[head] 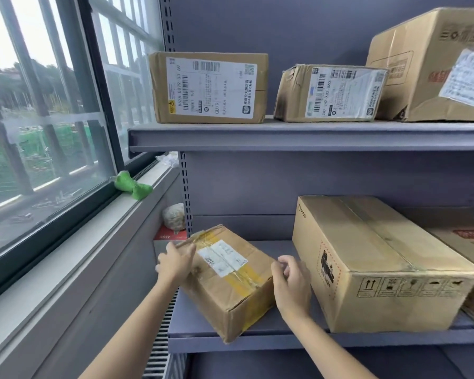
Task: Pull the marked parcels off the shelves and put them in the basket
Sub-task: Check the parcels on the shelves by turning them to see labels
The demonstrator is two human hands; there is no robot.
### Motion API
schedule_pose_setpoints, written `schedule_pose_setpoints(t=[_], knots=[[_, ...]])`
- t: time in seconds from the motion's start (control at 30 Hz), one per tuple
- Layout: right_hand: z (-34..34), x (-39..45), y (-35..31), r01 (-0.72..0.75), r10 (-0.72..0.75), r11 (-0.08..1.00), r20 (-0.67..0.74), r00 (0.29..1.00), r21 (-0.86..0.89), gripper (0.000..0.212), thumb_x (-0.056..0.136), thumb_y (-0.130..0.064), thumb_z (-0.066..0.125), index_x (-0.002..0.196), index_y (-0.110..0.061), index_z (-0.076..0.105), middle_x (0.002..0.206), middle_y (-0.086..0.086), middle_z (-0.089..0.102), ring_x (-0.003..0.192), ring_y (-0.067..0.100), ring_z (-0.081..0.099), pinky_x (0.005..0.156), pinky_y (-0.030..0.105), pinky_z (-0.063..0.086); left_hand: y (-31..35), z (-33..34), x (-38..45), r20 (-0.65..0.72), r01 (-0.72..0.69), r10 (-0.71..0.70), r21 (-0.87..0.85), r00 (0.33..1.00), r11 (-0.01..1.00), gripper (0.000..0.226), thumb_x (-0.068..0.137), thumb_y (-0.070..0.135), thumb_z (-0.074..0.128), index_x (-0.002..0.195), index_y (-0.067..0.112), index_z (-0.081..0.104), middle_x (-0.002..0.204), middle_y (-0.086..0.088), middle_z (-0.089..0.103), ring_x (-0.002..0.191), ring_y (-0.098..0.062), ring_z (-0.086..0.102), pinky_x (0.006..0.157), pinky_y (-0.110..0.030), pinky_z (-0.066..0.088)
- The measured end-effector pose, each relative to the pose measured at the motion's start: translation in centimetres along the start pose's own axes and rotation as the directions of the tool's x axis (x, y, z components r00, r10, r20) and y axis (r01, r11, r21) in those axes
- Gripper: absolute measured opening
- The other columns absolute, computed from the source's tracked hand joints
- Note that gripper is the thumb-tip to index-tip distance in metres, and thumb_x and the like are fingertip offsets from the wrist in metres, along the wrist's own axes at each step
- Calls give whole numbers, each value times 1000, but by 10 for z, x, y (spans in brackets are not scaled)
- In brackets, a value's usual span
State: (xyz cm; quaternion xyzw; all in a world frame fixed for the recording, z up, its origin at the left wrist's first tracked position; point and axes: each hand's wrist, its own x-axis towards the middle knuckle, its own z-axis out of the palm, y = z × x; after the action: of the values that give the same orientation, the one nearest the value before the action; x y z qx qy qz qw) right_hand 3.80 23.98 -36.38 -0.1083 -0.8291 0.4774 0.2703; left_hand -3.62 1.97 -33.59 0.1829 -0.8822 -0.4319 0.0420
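Observation:
A brown parcel with yellow tape and a white label [230,280] lies askew on the lower shelf [285,341], one corner poking over the front lip. My left hand [175,262] presses against its far left top edge. My right hand [292,280] sits at its right side, fingers curled, touching or nearly touching the box. A large plain carton [378,258] stands right beside that hand. On the upper shelf [285,138] sit a labelled parcel [208,87], a crushed labelled parcel [330,93] and a big carton [433,67]. No basket is in view.
A window with bars [44,105] fills the left; a green crumpled object [133,185] lies on its sill. Behind the shelf post sit a pale round bundle [173,216] and a red box [170,233]. Another carton [471,242] shows at the far right.

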Motion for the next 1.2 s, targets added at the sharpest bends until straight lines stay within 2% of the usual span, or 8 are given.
schedule_pose_setpoints(t=[0.07,0.17,0.27,0.33,0.47,0.63,0.87,1.2], knots=[[1,9,-1,-43,45,999,81,996,-26,34,89,-34,50,122,-25,51,118,0,49,107,17,49,76,26,39,0,4,-5,51,178,-176,-34,983,983,78,82,41,58,141,13,16,140,-23,28,119,-43,41,87,-44,41],[5,11,2,-107,111,994,266,957,-31,50,88,-33,53,135,-22,41,133,-4,46,120,15,45,90,26,37,1,8,-7,119,128,-96,-303,988,944,62,80,17,59,131,10,25,118,-19,50,82,-28,56,62,-35,49],[11,-2,8,-68,68,998,179,982,-3,43,87,-38,54,126,-22,48,124,-4,53,104,10,49,81,24,38,0,9,-2,101,24,17,-385,995,922,67,87,25,61,141,12,25,133,-16,49,111,-30,54,86,-39,48],[16,-7,12,-65,62,998,152,986,16,43,87,-40,52,127,-23,47,123,-6,50,105,9,47,81,24,37,2,9,-6,193,56,-6,-252,981,966,74,86,36,60,144,13,20,141,-12,41,121,-31,47,74,-37,48],[28,-4,11,-155,114,984,356,927,89,50,91,-35,49,138,-25,35,132,-8,48,117,10,46,98,27,39,-3,8,-18,384,134,-68,-147,921,980,52,82,28,62,125,25,33,107,3,55,94,-23,59,64,-47,58],[23,0,5,-186,172,983,370,913,4,55,89,-37,50,139,-25,33,132,-6,49,109,7,46,93,23,41,-2,18,-25,240,106,-45,-247,970,963,40,80,18,62,113,13,41,109,-8,60,88,-22,58,77,-40,54],[-16,11,-41,122,-114,992,152,982,-44,44,88,-19,52,131,-17,44,134,-1,47,122,13,43,96,16,30,43,25,-63,-79,-260,275,163,958,952,62,79,21,58,137,12,36,137,-15,46,125,-37,40,100,-46,35],[-204,70,-7,147,-203,968,-289,936,-204,30,80,-9,57,110,-10,59,120,9,55,110,27,46,93,36,38,134,99,-148,135,-457,473,-132,871,880,53,87,25,58,135,8,40,136,-15,47,125,-29,45,95,-31,37]])
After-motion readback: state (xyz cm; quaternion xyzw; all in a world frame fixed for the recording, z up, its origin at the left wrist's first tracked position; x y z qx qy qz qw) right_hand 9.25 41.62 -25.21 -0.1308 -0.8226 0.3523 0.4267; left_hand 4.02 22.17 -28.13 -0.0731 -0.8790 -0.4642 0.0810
